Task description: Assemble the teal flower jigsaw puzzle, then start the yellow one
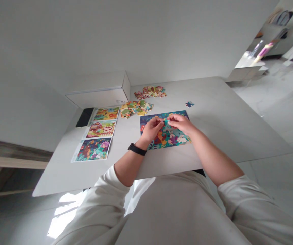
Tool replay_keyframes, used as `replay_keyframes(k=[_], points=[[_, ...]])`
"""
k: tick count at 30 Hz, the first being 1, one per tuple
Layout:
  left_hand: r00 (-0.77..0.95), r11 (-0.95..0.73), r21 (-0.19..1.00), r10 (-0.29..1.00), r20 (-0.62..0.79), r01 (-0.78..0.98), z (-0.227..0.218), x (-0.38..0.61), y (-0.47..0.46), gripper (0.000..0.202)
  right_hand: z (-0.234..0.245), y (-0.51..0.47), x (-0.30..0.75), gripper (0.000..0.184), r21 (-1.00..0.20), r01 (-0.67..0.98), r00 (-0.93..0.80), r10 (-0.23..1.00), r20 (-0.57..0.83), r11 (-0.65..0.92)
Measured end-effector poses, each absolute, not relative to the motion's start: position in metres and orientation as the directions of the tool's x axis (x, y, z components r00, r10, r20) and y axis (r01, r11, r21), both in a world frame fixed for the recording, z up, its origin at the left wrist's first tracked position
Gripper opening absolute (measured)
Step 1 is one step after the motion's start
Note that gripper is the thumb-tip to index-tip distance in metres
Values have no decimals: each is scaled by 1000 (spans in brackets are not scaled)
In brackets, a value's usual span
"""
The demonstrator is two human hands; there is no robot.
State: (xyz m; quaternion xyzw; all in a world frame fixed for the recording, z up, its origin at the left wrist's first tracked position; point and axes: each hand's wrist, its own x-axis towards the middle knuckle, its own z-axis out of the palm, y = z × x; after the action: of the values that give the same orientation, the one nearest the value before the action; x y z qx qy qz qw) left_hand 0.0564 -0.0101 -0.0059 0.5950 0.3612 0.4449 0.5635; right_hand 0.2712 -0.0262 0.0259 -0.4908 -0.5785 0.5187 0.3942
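A colourful assembled jigsaw puzzle (173, 139) lies on the white table (225, 126) in front of me. My left hand (152, 128) and my right hand (181, 121) meet above its upper middle. Both pinch a small teal puzzle piece (166, 121) between their fingertips. A black band sits on my left wrist (137, 149). A single loose blue piece (189, 104) lies beyond the puzzle to the right.
Two heaps of loose pieces (135, 108) (150, 91) lie at the back. A sheet with three reference pictures (99, 133) lies left, a black phone (84, 117) beside it. A white box (99, 89) stands against the wall.
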Motion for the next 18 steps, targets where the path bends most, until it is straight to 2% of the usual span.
replay_keyframes(k=[8, 14, 18], points=[[319, -72, 997, 945, 74, -19, -6, 56, -10, 27, 28, -21, 291, 45, -983, 182, -127, 991, -35, -12], [328, -94, 996, 941, 90, -2, -1, 56, -13, 26, 29, -18, 308, 44, -986, 163, -92, 995, -39, -24], [339, -154, 988, 931, 135, 31, -1, 56, -14, 28, 21, -14, 314, 32, -963, 270, -87, 996, -11, 13]])
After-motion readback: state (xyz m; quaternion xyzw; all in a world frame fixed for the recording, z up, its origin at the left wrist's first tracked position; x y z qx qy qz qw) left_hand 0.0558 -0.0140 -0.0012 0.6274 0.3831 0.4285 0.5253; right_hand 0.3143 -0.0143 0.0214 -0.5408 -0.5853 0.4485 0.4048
